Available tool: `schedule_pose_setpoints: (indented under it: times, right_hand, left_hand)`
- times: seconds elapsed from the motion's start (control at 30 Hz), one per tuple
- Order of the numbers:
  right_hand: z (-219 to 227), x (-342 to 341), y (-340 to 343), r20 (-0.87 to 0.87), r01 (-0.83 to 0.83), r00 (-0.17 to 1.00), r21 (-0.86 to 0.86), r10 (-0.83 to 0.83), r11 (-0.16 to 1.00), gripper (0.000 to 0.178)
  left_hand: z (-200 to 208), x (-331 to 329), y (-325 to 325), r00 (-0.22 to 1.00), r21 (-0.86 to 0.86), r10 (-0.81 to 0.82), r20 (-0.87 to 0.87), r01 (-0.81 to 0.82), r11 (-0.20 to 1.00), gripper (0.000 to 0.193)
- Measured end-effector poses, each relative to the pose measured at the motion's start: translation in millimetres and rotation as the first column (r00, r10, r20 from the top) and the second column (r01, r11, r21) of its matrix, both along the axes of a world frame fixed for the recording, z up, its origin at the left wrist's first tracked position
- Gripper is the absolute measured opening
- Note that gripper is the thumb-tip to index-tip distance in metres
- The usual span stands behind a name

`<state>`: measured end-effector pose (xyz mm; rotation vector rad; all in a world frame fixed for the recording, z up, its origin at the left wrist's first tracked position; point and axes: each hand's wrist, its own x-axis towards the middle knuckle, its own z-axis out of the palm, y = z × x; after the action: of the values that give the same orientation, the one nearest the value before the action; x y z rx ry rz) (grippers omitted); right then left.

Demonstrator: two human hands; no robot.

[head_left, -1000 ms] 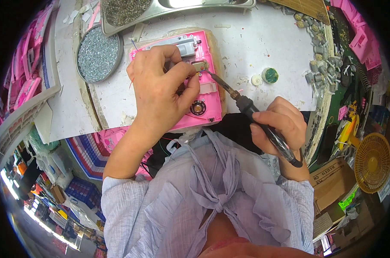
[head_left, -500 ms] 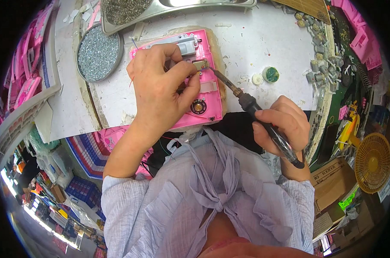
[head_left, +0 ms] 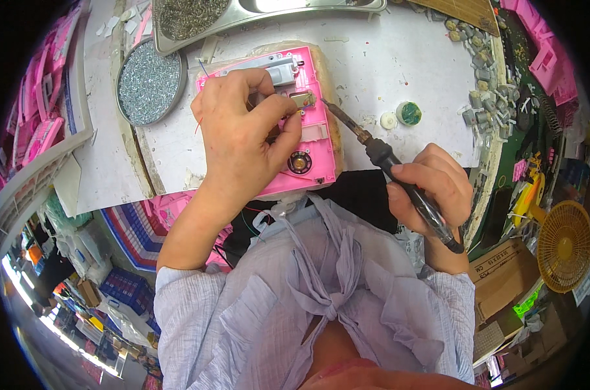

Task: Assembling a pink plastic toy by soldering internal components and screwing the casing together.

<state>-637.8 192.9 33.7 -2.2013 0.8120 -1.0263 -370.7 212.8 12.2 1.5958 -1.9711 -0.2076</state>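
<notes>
A pink plastic housing [head_left: 316, 117] lies on a pale pad in front of me, with a small round speaker [head_left: 299, 162], a grey plastic part and a small metal motor [head_left: 302, 99] set in it. My left hand [head_left: 240, 123] rests over its left side. The thumb and fingers are pinched together, and what they hold is hidden; thin red and blue wires stick out beside the hand. In my right hand [head_left: 435, 188] is a soldering iron [head_left: 381, 155] with a black handle. Its tip points at the housing's right edge, close to the motor.
A round dish of small screws [head_left: 150, 81] stands at the left, below a metal tray [head_left: 269, 9] of small parts. Right of the housing are a small green-filled pot [head_left: 409, 113] and a white cap [head_left: 388, 120]. Several small motors [head_left: 487, 91] lie farther right, near a yellow fan [head_left: 563, 247].
The soldering iron's tip has drawn back slightly to the right from the motor, my right hand moving with it. My left hand stays nearly in place.
</notes>
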Motion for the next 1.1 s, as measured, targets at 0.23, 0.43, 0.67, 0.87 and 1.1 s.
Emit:
schedule_pose_setpoints:
  times: [0.23, 0.43, 0.67, 0.87, 1.1]
  right_hand:
    - [1.0, -0.2, -1.6, 0.009, 0.003, 1.0, -0.003, -0.003, 1.0, 0.031]
    - [-1.0, 0.4, -3.9, 0.032, 0.003, 0.999, -0.004, -0.003, 1.0, 0.03]
    - [-1.9, 2.0, -7.5, 0.035, 0.026, 0.999, -0.016, -0.026, 1.0, 0.031]
    - [-4.4, 4.4, -10.5, 0.038, 0.024, 0.999, -0.01, -0.024, 1.0, 0.032]
    - [-9.7, 3.4, -9.4, 0.028, 0.009, 1.0, -0.012, -0.009, 1.0, 0.032]
  left_hand:
    - [1.9, 2.2, 1.7, 1.0, 0.009, -0.008, -0.003, 0.008, 1.0, 0.017]
    - [5.8, 4.0, 3.0, 0.999, 0.01, -0.017, -0.031, 0.017, 1.0, 0.018]
    - [-4.4, 8.3, -1.8, 0.999, -0.149, -0.036, 0.032, 0.04, 0.988, 0.02]
    - [-4.2, -1.9, -6.0, 0.988, -0.166, -0.019, 0.156, 0.046, 0.985, 0.021]
    - [-2.8, -5.9, -7.1, 0.975, -0.152, -0.012, 0.223, 0.047, 0.987, 0.022]
